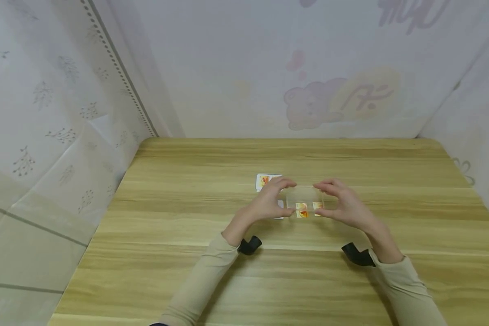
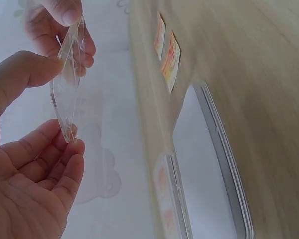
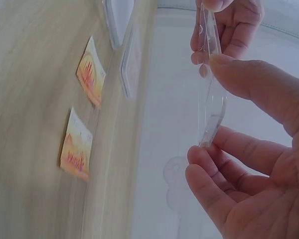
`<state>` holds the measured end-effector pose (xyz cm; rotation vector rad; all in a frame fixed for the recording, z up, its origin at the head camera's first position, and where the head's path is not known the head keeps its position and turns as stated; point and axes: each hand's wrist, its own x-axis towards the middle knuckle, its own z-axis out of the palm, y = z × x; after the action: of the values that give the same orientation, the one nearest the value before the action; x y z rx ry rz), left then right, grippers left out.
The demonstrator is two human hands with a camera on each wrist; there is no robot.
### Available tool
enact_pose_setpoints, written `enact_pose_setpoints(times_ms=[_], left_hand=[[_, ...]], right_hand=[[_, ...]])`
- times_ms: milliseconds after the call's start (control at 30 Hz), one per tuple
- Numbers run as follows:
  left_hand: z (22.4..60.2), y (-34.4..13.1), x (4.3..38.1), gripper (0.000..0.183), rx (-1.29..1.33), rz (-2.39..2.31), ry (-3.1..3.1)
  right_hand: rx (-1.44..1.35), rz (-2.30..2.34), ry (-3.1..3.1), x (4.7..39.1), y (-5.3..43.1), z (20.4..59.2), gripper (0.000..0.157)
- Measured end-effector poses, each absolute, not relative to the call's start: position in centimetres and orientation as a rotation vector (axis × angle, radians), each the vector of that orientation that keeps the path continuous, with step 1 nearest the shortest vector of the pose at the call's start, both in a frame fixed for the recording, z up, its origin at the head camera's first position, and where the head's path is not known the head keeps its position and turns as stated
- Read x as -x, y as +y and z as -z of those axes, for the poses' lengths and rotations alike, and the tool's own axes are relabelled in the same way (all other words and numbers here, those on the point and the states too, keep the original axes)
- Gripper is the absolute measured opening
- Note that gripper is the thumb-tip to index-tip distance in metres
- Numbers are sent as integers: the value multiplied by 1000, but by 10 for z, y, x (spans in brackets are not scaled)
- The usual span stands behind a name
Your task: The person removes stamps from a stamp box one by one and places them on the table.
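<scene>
A thin, clear plastic case (image 1: 304,195) is held up above the table between both hands. My left hand (image 1: 266,201) grips its left end, thumb on the near edge and fingertips on the far edge. The right hand (image 1: 348,206) grips the opposite end the same way. In the left wrist view, two thin clear layers of the case (image 2: 69,92) stand slightly apart. Below it on the table lie two orange-and-yellow postage stamps (image 3: 91,72), side by side, their toothed edges showing in the right wrist view.
Left of the stamps sits a small stack of white-topped flat pieces (image 2: 202,149), partly hidden by the left hand in the head view. Behind it lies a flat case with orange pictures (image 1: 264,182). Black bent pieces (image 1: 250,245) stick out at both wrists. Patterned curtains surround the wooden table (image 1: 212,167).
</scene>
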<state>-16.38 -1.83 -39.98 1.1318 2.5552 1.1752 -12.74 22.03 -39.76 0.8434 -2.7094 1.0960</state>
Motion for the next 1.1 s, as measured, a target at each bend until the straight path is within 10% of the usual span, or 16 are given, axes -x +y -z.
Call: enact_pose_setpoints(times_ms=[1100], left_hand=[[398,-66,157,58,-1086,-1220,2639]], right_hand=[[-889,-1122,-2748,139,173,397,59]])
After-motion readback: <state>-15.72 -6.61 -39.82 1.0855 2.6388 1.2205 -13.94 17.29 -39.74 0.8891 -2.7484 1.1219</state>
